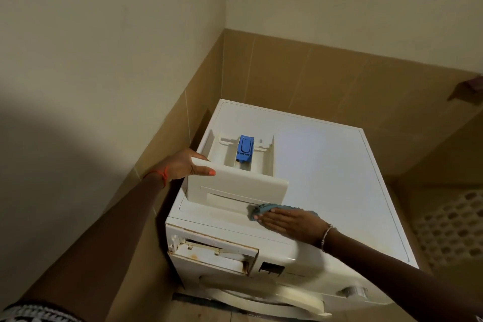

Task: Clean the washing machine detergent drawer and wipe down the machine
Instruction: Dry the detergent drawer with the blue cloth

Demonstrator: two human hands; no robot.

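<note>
Nearest: left forearm [104, 230], leading up to the left hand [183, 167], thumb and fingers clamped on the near-left corner of the detergent drawer [235, 185]. Out of its slot [217, 253] and standing on the washing machine top [326, 165], with the blue insert [245, 148] just beyond that grip. To the right, right hand [290, 223] flat, fingers together, pressing a blue cloth [261, 210] onto the top at the drawer's foot.

Probable risks:
- A wiping stroke bumping the one-handed drawer and sliding it off toward the wall [162, 159] beside the left hand.
- Jolting the insert loose.
- Sweeping grime into the open slot nearer than both hands.
</note>
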